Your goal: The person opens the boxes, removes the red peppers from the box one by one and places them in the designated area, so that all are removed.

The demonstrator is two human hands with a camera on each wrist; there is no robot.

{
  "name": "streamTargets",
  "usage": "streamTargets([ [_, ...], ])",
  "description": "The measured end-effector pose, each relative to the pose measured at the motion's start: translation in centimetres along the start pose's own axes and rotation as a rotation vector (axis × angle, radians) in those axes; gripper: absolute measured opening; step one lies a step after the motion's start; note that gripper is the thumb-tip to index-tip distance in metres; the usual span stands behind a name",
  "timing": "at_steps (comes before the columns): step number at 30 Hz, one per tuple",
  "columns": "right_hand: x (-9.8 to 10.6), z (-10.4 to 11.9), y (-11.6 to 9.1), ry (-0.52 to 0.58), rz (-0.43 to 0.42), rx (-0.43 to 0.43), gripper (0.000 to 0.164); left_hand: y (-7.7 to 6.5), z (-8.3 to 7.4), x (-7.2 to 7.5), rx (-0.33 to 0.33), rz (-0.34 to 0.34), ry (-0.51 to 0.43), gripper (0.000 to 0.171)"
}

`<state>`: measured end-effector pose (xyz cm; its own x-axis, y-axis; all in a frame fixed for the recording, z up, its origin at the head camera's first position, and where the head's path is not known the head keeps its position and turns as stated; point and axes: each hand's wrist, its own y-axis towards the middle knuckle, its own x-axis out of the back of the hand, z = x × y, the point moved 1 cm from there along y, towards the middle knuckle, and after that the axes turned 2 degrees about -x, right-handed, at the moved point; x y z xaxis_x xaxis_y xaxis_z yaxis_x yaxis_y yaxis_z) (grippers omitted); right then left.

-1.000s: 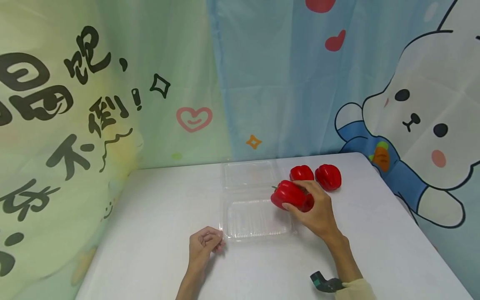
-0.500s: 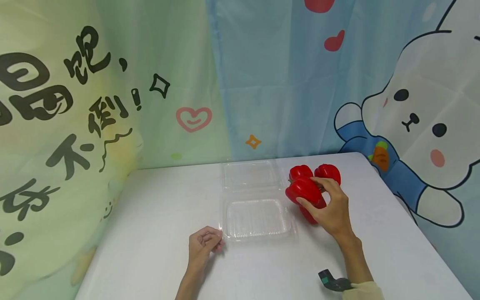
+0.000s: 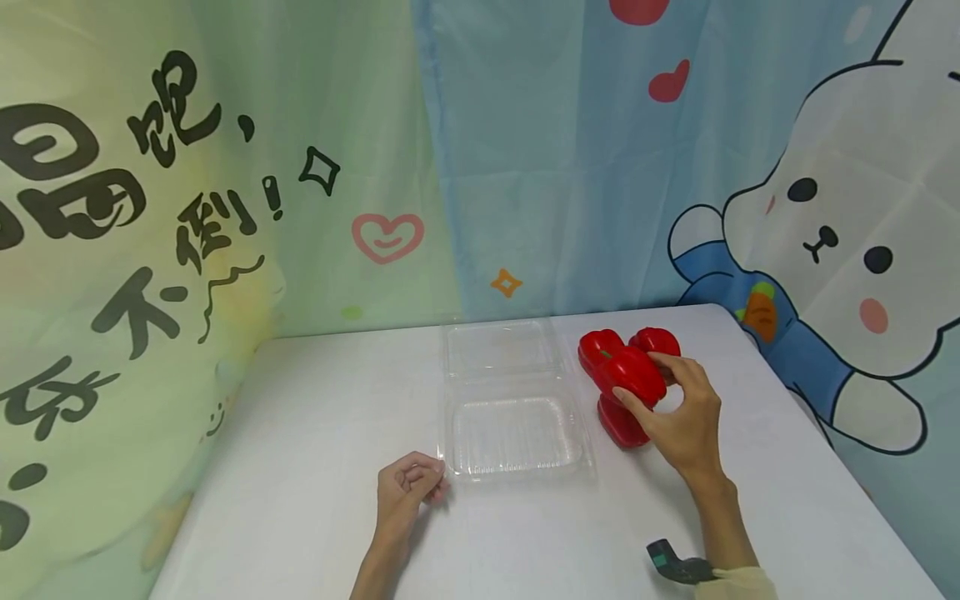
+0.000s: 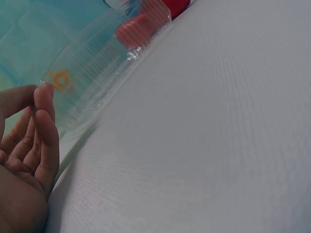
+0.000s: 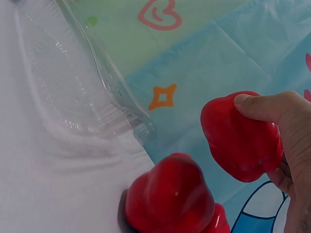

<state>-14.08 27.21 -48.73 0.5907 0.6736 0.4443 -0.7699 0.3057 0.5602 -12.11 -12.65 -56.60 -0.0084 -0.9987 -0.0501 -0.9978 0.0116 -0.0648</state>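
My right hand (image 3: 686, 417) holds a red bell pepper (image 3: 632, 372) between thumb and fingers, raised above the table to the right of the container. In the right wrist view the thumb lies across this pepper (image 5: 240, 138). Two more red peppers sit behind it, one at the back left (image 3: 597, 343) and one at the back right (image 3: 658, 340). Another red pepper (image 3: 622, 423) rests in front, partly covered by the held one. With thumb and forefinger, my left hand (image 3: 407, 493) pinches the near left corner of an opened clear plastic clamshell container (image 3: 517, 433).
The container's lid (image 3: 498, 348) lies folded back toward the rear edge of the white table (image 3: 337, 400). A printed curtain (image 3: 525, 167) hangs right behind the table. A black wrist device (image 3: 678, 567) sits at my right sleeve.
My right hand has carried the pepper rightward, from over the container's right edge to over the other peppers. The front pepper now shows more. My left hand has stayed in place.
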Motion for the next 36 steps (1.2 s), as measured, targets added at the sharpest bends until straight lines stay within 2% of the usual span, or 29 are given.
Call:
streamTargets([
  [18, 1.5, -1.9, -0.5, -0.051, -0.169, -0.124, 0.069, -0.2, -0.2, -0.1, -0.017, -0.013, 0.016, 0.012],
  [36, 1.8, -4.4, -1.9, -0.087, -0.229, -0.293, 0.067, -0.1, 0.1, -0.1, -0.024, -0.005, 0.030, 0.008],
])
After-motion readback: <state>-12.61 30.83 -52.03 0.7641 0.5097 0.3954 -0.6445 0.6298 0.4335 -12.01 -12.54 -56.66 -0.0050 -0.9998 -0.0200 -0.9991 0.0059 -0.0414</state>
